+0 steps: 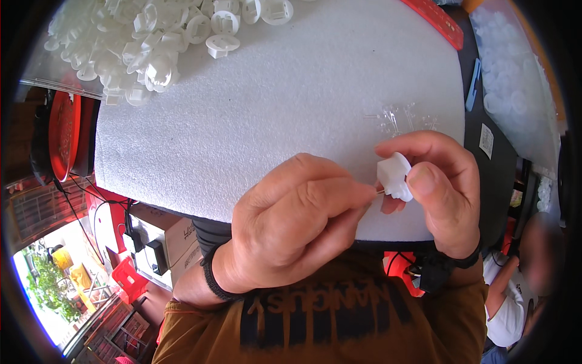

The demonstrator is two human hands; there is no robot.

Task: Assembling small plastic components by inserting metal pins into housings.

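Observation:
Between the thumb and fingers of my right hand [445, 188] is a small white plastic holder [393, 172] with a round flange, tilted on its side. My left hand [297, 218] is closed in a pinch at the holder's lower left edge. Thin metal wire leads [381, 192] show at its fingertips, running toward the holder; what they belong to is hidden. Just beyond my right hand, several clear LEDs [400, 118] with thin legs lie loose on the white foam sheet [260, 121].
A large heap of similar white plastic holders [151, 42] covers the far left. A red strip [433, 21] lies at the far right, with a light blue tool [473, 85] beside the sheet. A clear bag of white parts [515, 73] stands right. Another person [512, 309] sits lower right.

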